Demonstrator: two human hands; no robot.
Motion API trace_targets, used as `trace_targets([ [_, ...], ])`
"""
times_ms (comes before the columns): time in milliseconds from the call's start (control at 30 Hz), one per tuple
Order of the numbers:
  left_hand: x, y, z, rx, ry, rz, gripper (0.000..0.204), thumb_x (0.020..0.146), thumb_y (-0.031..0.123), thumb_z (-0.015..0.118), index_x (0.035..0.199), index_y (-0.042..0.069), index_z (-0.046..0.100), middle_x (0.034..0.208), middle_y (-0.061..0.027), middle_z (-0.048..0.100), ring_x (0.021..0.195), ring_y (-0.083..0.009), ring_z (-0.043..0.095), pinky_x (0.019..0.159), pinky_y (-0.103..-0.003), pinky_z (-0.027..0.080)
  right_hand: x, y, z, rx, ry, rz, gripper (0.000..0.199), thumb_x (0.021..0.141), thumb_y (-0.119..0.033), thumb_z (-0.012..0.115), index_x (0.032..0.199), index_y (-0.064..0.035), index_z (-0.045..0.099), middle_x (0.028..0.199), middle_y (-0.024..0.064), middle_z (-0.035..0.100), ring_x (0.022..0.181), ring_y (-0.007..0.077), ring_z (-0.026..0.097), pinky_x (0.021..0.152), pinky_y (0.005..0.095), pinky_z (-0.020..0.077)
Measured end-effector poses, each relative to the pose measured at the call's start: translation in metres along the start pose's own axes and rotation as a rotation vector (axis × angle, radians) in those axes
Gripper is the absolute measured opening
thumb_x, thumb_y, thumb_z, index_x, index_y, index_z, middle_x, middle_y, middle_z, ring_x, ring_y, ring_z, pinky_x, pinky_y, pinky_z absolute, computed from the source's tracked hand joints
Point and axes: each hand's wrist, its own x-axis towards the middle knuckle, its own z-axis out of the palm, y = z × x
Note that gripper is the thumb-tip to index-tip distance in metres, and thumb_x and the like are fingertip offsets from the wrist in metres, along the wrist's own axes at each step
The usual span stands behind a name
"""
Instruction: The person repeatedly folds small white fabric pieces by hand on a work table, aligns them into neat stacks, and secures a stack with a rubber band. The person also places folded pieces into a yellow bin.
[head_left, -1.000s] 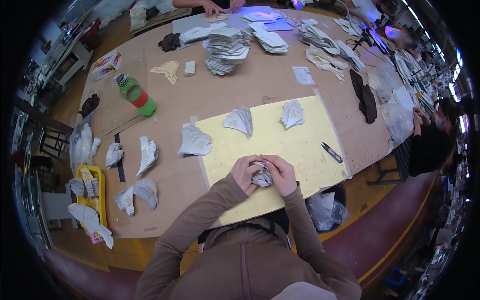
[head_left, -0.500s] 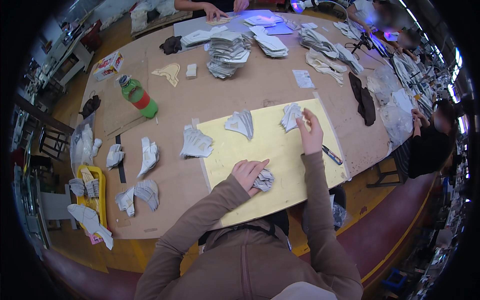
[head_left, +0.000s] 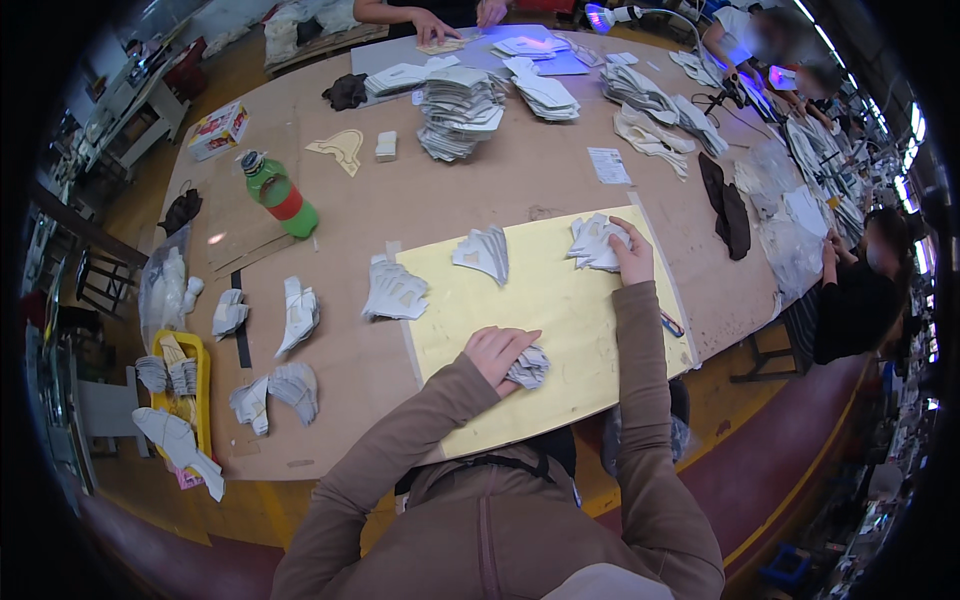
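Note:
My left hand (head_left: 497, 356) rests closed over a small stack of grey-white cut pieces (head_left: 531, 368) near the front of the yellow sheet (head_left: 470, 405). At the sheet's far right, my right hand (head_left: 634, 254) grips the right edge of a fanned stack of white cut pieces (head_left: 592, 243), thumb and fingers on either side. Between the two hands and farther back lies another fanned stack (head_left: 482, 254). A wider fan of pieces (head_left: 391, 290) overlaps the sheet's left edge. Beside my right forearm, a pen-like cutter (head_left: 672, 323) is partly hidden by the sleeve.
A green bottle (head_left: 280, 195) with a red label stands at the left. Several small piles (head_left: 297, 315) lie left of the sheet, near a yellow basket (head_left: 205, 400). Tall stacks (head_left: 458, 110) stand at the back. Across the table a person's hands (head_left: 435, 28) work.
My right hand has come down from above the far-right stack and closed on its edge, and the pieces there are more spread. My left hand stays over its stack.

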Motion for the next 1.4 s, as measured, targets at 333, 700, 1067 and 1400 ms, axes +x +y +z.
trace_targets([
  [333,0.000,-0.001,0.001,-0.004,0.006,0.001,0.070,0.069,0.019,0.071,0.132,0.006,0.046,0.113,-0.0121,0.056,0.103,-0.0302,0.054,0.098,-0.044,0.038,0.001,0.004,-0.012,0.272,-0.038,-0.036,0.040,0.096,-0.009,0.048,0.135,0.0018,0.048,0.128,0.0153,0.057,0.113,0.0172,0.056,0.097,0.0261,0.0427],
  [700,-0.001,-0.002,0.002,-0.008,-0.002,0.001,0.068,0.069,0.017,0.072,0.131,0.007,0.047,0.114,-0.0122,0.056,0.106,-0.0302,0.054,0.098,-0.043,0.039,-0.012,-0.009,0.043,-0.551,-0.128,-0.367,0.057,0.084,-0.010,0.065,0.136,-0.0016,0.044,0.121,0.0184,0.055,0.112,0.0303,0.053,0.098,0.0359,0.0409],
  [1067,0.000,-0.007,-0.042,-1.386,0.183,-0.125,0.065,0.087,0.036,0.067,0.135,0.004,0.037,0.118,-0.0105,0.056,0.111,-0.0188,0.056,0.096,-0.035,0.044,-0.058,-0.067,0.094,-0.377,-0.250,-0.444,0.050,0.079,-0.004,0.068,0.126,0.0000,0.051,0.115,0.0153,0.058,0.106,0.0253,0.056,0.092,0.0342,0.0444],
  [1400,-0.029,-0.044,-0.111,-2.554,0.578,0.308,0.059,0.095,0.046,0.048,0.138,0.007,0.042,0.145,-0.0091,0.041,0.134,-0.0260,0.040,0.111,-0.045,0.033,-0.117,-0.082,0.274,0.292,-0.577,-0.296,0.039,0.083,-0.006,0.066,0.119,0.0002,0.053,0.110,0.0180,0.058,0.098,0.0289,0.058,0.084,0.0377,0.0476],
])
